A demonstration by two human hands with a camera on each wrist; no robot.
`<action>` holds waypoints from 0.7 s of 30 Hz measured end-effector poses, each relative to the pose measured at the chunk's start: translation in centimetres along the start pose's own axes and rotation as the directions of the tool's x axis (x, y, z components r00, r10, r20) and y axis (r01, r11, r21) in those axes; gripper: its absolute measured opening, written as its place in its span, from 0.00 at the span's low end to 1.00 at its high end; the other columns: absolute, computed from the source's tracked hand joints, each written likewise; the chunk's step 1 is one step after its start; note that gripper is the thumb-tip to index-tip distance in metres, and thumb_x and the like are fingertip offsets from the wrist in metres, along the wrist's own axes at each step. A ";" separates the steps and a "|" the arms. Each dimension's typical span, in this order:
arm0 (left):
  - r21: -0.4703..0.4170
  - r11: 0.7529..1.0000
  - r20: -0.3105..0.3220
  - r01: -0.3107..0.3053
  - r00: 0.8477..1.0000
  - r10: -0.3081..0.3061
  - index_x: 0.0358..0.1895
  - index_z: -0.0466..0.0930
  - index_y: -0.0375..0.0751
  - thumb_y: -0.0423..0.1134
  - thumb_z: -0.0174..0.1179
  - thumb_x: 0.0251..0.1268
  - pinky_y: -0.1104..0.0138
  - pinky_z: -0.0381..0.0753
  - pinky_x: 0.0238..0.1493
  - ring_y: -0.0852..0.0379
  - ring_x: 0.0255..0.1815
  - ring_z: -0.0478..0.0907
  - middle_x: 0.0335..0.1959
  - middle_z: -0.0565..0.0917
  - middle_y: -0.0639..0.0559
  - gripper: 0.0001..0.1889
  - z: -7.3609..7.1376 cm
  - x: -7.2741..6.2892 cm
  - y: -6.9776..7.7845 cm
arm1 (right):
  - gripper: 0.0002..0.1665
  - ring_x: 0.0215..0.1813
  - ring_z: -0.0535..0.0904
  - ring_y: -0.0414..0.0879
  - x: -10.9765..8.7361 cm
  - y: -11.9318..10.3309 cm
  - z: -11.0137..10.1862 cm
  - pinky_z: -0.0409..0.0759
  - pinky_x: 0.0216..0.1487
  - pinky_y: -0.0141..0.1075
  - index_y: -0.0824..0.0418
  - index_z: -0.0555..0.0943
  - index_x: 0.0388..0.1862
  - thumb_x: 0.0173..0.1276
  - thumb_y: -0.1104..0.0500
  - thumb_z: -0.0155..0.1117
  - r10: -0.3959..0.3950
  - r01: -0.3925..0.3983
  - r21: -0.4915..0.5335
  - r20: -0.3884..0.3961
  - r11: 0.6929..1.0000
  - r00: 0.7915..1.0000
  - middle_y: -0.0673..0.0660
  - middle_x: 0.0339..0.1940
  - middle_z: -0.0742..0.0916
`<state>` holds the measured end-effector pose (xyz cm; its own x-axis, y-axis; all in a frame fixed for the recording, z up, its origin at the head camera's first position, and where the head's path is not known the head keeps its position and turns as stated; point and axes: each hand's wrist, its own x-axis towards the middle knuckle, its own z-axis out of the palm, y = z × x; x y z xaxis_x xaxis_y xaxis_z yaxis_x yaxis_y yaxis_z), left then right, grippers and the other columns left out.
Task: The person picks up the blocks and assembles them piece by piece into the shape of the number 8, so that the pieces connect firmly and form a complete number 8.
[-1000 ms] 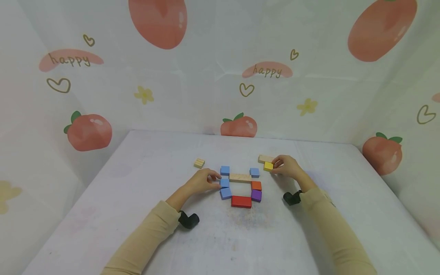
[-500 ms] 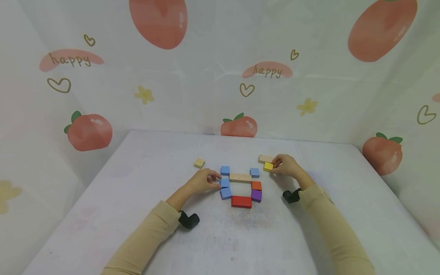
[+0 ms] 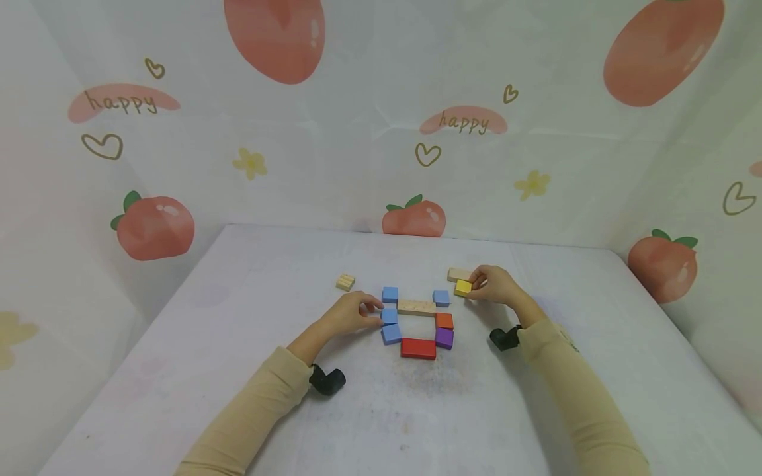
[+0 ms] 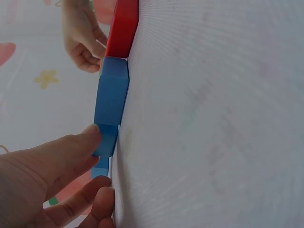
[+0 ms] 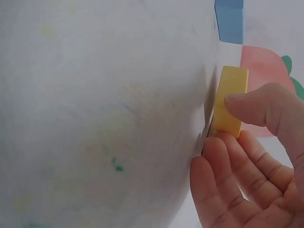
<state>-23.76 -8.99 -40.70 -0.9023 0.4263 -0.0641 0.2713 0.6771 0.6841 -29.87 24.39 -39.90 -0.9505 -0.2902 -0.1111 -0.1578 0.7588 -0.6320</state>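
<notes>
In the head view my right hand (image 3: 496,285) pinches a yellow block (image 3: 463,288). The right wrist view shows the thumb laid on that block (image 5: 230,102), with fingertips at its other end. A pale wooden block (image 3: 460,274) lies right behind it. My left hand (image 3: 350,313) rests at the left side of the block layout, fingers loosely bent. Its thumb tip touches the middle blue block (image 4: 106,140) in the left wrist view, and the other fingers lie beside the row. A nearer blue block (image 4: 112,91) adjoins it.
The layout also has blue blocks at the back left (image 3: 389,295) and back right (image 3: 441,299), a wooden bar (image 3: 416,307), an orange block (image 3: 444,321), a purple block (image 3: 444,338) and a red block (image 3: 418,349). A small wooden block (image 3: 345,282) lies apart, back left.
The yellow block has shifted slightly left in my right hand, which moved with it. My left hand and the other blocks stay where they were.
</notes>
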 end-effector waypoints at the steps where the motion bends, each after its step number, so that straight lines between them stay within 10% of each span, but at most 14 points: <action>1: 0.000 1.000 -0.001 0.001 1.000 -0.001 0.47 0.82 0.41 0.39 0.66 0.55 0.70 0.74 0.39 0.59 0.36 0.72 0.42 0.80 0.47 0.15 0.0 0.0 0.0 | 0.20 0.37 0.74 0.49 0.0 -0.1 0.0 0.72 0.37 0.34 0.65 0.75 0.36 0.51 0.55 0.73 0.002 -0.002 -0.001 0.000 1.000 1.000 0.59 0.33 0.81; 21: 0.004 1.000 -0.006 -0.020 1.000 0.020 0.47 0.82 0.41 0.40 0.66 0.55 0.71 0.72 0.38 0.60 0.35 0.71 0.41 0.80 0.46 0.16 0.1 0.1 -0.2 | 0.16 0.43 0.76 0.52 0.4 -2.2 0.2 0.77 0.46 0.39 0.68 0.74 0.39 0.56 0.62 0.68 -0.005 0.005 -0.063 0.001 0.998 1.000 0.61 0.36 0.80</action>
<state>-23.85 -9.07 -40.90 -0.8984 0.4367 -0.0460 0.2910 0.6704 0.6825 -29.88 22.45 -38.69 -0.9494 -0.2945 -0.1089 -0.1790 0.7925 -0.5830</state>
